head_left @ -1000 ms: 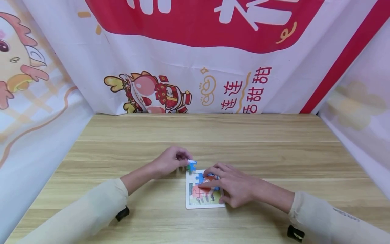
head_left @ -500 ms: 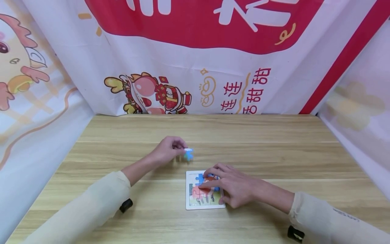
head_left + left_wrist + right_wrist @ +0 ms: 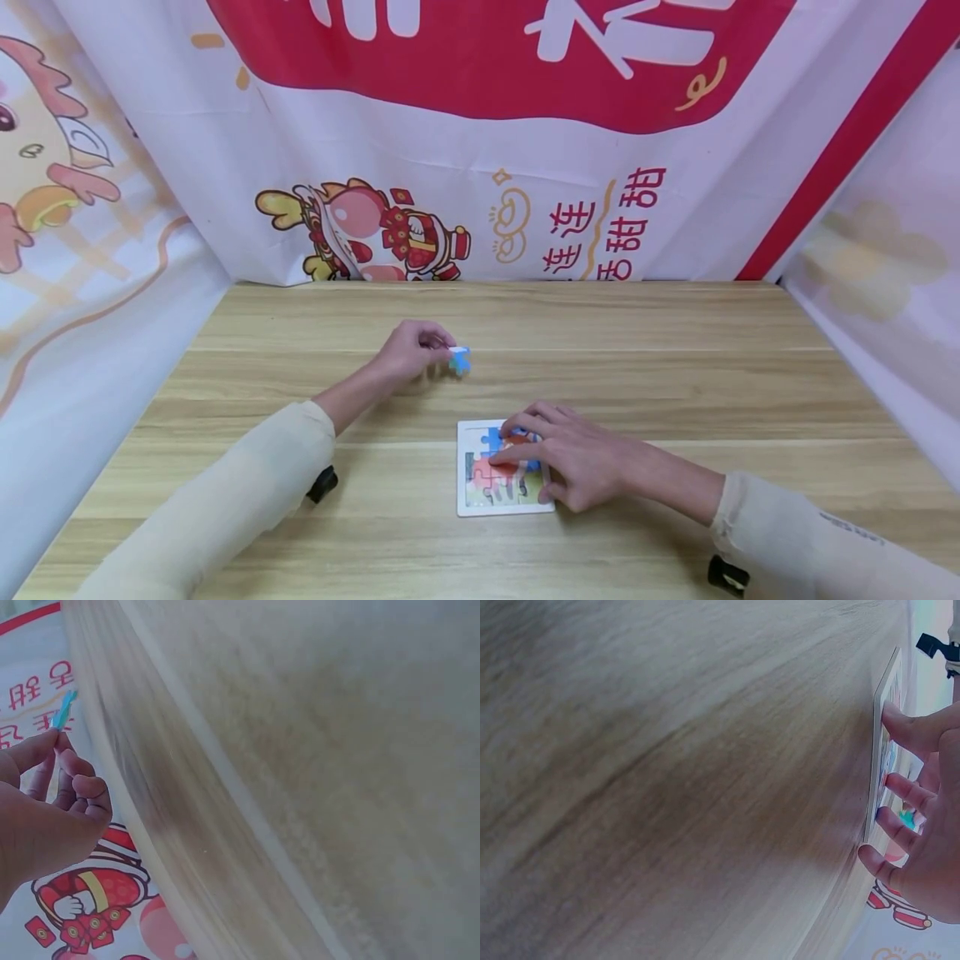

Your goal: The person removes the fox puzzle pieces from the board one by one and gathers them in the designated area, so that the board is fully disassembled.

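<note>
Between thumb and fingertips my left hand (image 3: 411, 350) pinches a blue jigsaw piece (image 3: 460, 360), held behind and to the left of the puzzle frame. The left wrist view shows that piece (image 3: 64, 709) edge-on, gripped at one end. A small white puzzle frame (image 3: 462, 483) lies flat on the table, with joined blue, red and green pieces (image 3: 495, 475) in it. Its upper left part shows white. My right hand (image 3: 573, 458) rests on the frame's right side, fingers spread over the pieces. In the right wrist view the fingertips (image 3: 895, 780) touch the puzzle.
The wooden table (image 3: 360, 517) reaches back to a printed cloth (image 3: 480, 150) hanging upright behind it. More cloth hangs along the left (image 3: 90, 250) and right sides. A black strap (image 3: 727, 575) shows under the right sleeve.
With the jigsaw piece in its pinch, my left hand has moved from the frame's upper left corner back and slightly left across the table. The right hand and frame have stayed put.
</note>
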The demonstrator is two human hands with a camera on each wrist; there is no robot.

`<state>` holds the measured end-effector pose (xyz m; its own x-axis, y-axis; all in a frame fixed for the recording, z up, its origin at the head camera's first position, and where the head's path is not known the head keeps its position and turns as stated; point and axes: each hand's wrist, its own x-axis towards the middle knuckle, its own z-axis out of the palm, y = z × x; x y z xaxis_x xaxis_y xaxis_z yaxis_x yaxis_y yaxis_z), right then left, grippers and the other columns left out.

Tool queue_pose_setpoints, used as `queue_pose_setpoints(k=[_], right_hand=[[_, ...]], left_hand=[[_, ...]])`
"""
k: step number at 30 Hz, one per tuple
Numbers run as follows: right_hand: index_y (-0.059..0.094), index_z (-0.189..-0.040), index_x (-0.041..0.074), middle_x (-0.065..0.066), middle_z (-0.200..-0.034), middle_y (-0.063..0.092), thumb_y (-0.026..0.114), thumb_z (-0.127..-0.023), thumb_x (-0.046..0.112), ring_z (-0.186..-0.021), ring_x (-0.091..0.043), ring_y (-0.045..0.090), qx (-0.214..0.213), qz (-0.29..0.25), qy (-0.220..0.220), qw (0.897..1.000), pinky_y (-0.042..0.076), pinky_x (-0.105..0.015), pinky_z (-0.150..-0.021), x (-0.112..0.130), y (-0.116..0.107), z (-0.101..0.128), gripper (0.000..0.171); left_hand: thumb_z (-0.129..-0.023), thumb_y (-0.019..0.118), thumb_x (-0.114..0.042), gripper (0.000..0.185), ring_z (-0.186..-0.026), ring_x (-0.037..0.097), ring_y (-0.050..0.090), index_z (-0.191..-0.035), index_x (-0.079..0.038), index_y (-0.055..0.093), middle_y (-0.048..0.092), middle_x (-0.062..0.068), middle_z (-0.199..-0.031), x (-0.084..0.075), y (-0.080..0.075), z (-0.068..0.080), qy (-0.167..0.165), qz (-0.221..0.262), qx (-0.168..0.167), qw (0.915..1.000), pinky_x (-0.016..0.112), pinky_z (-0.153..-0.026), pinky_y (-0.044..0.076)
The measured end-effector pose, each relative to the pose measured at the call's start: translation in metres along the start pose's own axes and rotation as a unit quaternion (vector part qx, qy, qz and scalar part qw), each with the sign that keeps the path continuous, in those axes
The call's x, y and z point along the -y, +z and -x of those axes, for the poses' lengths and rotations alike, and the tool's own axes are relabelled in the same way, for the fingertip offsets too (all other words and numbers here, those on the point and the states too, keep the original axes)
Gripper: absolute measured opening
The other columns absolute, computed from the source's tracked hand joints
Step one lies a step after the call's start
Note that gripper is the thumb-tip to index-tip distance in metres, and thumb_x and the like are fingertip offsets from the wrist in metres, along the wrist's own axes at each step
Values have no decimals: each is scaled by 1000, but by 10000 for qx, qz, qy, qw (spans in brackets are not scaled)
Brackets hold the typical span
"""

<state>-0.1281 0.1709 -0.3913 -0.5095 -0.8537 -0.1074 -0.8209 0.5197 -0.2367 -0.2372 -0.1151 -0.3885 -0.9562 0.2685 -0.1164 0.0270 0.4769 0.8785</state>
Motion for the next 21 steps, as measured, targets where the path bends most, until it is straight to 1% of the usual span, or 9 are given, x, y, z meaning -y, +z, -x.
queue_pose_setpoints(k=[6,10,13,16,21], right_hand=[[51,-151,39,0,-155,44,75,-92,31,-137,-24,38,53,-9,30,10000,36,-57,-114,-1,-1,0,64],[51,-151,39,0,-155,44,75,-92,30,-138,-24,38,22,19,12,10000,36,-57,-113,-1,0,1,65],[51,-152,39,-1,-155,44,75,-92,30,-138,-24,38,4,29,15,10000,36,-57,-113,-1,1,1,66],[50,-152,39,-1,-156,43,75,-92,31,-139,-24,38,31,-11,53,10000,36,-57,-113,-1,1,2,65],[51,-151,41,1,-158,41,74,-93,30,-140,-24,37,111,-130,138,9998,36,-57,-113,0,0,2,64]], left_hand=[[-99,69,-7,13,-93,24,58,-111,-3,71,67,13,-106,2,-6,-14,-145,-27,-118,9998,32,-77,49],[-100,68,-8,14,-92,27,58,-113,-3,70,67,14,-109,3,-10,-25,-384,102,-166,9991,34,-76,51],[-101,67,-10,13,-90,27,57,-113,-4,71,66,14,-109,3,-10,-35,-606,164,-206,9978,33,-74,50],[-101,68,-11,12,-87,25,57,-111,-6,72,66,13,-109,2,-10,-43,-762,94,-290,9966,31,-71,48],[-100,69,-8,11,-79,23,57,-109,-4,73,67,13,-105,6,-8,-55,-689,-105,-430,9966,26,-62,46]])
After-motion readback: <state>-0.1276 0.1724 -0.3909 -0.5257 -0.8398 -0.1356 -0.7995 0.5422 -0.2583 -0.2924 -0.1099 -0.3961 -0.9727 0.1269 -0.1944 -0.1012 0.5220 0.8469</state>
